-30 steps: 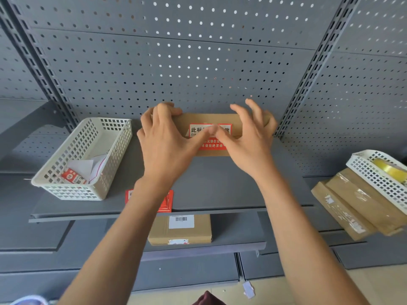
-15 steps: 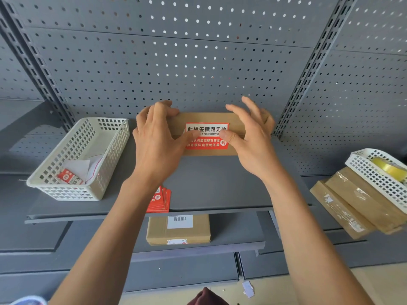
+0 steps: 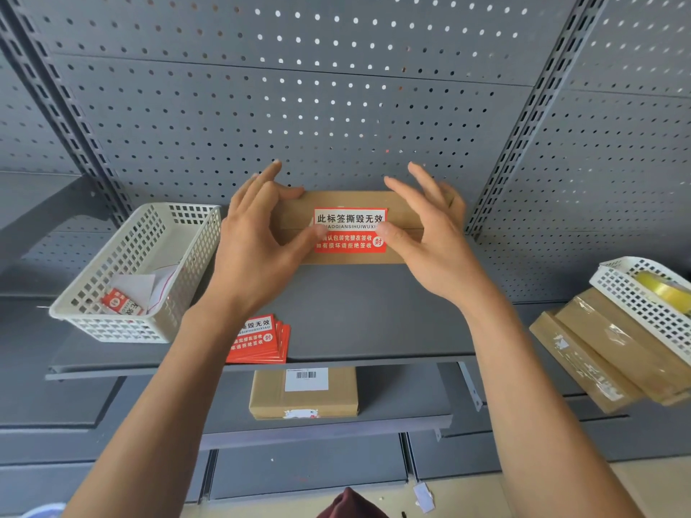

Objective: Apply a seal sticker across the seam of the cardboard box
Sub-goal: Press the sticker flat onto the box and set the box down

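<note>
On the grey shelf point(image 3: 359, 315), against the pegboard, lies the cardboard box point(image 3: 400, 214) with the red-and-white seal sticker point(image 3: 349, 233) laid across its seam. The left hand point(image 3: 258, 248) and right hand point(image 3: 430, 237) flank it with fingers spread, each thumb tip pressing a sticker edge. A stack of spare stickers point(image 3: 261, 340) lies near the shelf's front edge, a white basket point(image 3: 138, 271) to its left.

Your two bare forearms rise from the bottom corners of the frame and meet near its centre. Your left hand point(image 3: 254, 248) has its thumb stretched rightward and its fingers fanned upward. Your right hand point(image 3: 430, 241) mirrors it, thumb pointing left and fingers spread; neither grip is closed.
</note>
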Available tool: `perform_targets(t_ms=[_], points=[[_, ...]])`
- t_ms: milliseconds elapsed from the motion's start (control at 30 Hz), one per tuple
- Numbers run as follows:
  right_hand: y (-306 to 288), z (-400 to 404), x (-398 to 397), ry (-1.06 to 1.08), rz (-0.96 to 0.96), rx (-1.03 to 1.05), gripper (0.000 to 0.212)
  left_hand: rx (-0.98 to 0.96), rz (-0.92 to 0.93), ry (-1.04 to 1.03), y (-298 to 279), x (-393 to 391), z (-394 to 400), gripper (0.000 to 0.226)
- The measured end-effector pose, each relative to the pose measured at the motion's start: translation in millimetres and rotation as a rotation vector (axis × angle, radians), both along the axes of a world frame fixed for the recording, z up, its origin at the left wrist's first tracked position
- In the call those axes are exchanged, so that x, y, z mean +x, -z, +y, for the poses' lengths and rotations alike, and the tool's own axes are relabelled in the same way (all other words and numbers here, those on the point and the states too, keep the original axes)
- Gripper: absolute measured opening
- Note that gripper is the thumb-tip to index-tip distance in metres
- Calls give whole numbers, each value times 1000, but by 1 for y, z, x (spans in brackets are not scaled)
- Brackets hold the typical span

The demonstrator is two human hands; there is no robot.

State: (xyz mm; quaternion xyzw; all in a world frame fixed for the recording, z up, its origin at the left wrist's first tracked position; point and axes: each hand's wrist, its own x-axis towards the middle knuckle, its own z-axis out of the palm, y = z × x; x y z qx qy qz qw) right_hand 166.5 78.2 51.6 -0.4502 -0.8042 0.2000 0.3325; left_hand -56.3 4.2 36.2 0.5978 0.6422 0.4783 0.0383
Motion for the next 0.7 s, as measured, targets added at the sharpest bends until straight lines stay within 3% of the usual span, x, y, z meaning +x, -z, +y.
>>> perform_targets(t_ms=[67, 133, 500, 600, 700], points=[[2, -1, -5, 37, -16, 15, 69, -44, 40, -58, -4, 10, -2, 92], [3, 0, -6, 41, -39, 19, 78, -73, 75, -87, -5, 17, -2, 113], [-4, 0, 7, -50, -116, -48, 95, -130, 201, -16, -4, 5, -1, 125], [-1, -2, -3, 23, -75, -32, 101, -125, 194, -81, -7, 18, -1, 129], [4, -2, -12, 114, -101, 48, 108, -95, 199, -144, -7, 25, 2, 118]])
